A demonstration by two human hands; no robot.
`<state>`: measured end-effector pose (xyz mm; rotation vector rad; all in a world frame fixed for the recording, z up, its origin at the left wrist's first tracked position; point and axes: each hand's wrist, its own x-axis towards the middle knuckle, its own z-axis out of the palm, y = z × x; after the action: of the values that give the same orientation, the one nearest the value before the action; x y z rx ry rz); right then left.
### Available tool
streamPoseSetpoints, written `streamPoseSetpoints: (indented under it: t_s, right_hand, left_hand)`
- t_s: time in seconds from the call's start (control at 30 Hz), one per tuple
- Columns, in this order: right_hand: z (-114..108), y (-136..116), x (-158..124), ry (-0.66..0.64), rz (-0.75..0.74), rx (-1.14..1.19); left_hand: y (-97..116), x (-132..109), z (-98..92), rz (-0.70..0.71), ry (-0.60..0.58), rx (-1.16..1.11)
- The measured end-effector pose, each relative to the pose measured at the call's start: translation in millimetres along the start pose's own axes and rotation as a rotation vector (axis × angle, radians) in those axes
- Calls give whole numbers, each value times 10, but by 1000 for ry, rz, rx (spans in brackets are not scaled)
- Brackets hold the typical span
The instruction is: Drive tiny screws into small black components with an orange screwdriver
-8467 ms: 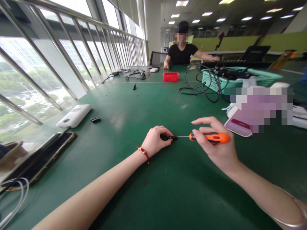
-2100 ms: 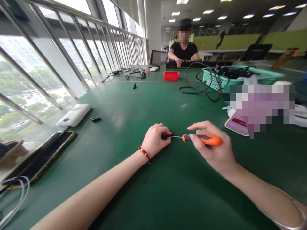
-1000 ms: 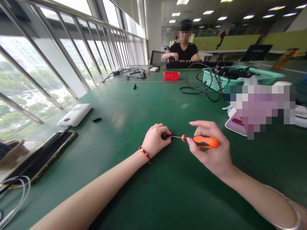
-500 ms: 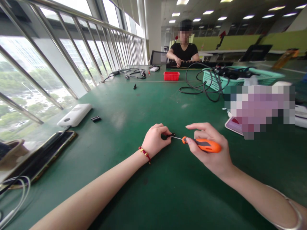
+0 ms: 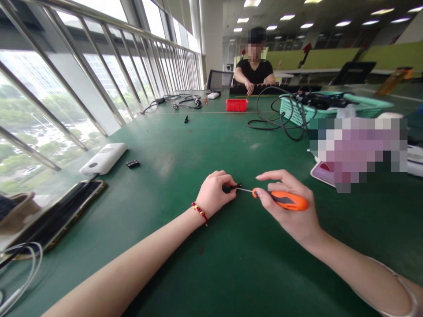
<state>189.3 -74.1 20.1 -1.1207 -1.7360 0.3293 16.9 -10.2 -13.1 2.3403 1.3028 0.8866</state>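
Observation:
My left hand (image 5: 214,193) rests on the green table (image 5: 231,264), fingers pinched round a small black part (image 5: 234,187) that mostly hides inside them. An orange and black screwdriver (image 5: 280,200) lies in my right hand (image 5: 291,207), gripped between thumb and fingers with the index finger stretched out above. Its thin metal shaft points left and its tip meets the black part.
A white power bank (image 5: 103,159), a small black piece (image 5: 132,164) and a dark phone (image 5: 56,215) lie at the left. A teal basket (image 5: 330,110) with black cables, a red tray (image 5: 236,105) and a pink phone (image 5: 325,172) sit further off. Another person sits at the far end.
The screwdriver handle has dropped slightly and tilted down to the right. My left hand has stayed pinched on the black part. The far person's hands have shifted.

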Motion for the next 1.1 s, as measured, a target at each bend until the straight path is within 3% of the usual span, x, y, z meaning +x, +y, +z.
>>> streamPoseSetpoints:
  t_s: [0.17, 0.43, 0.53, 0.7, 0.97, 1.1]
  right_hand:
    - [31, 49, 7, 142, -40, 93]
    - [-12, -1, -17, -36, 23, 6]
    - [-8, 8, -18, -19, -15, 12]
    - [28, 43, 12, 128, -86, 114]
    - [-14, 12, -4, -28, 40, 32]
    - [-8, 13, -3, 2, 7, 28]
  left_hand:
    - [7, -2, -2, -1, 2, 1]
    - [11, -4, -3, -10, 3, -2]
    - [17, -6, -8, -12, 5, -3]
    - [9, -6, -4, -4, 5, -3]
    - [8, 0, 3, -8, 6, -7]
    - [13, 0, -2, -7, 5, -4]
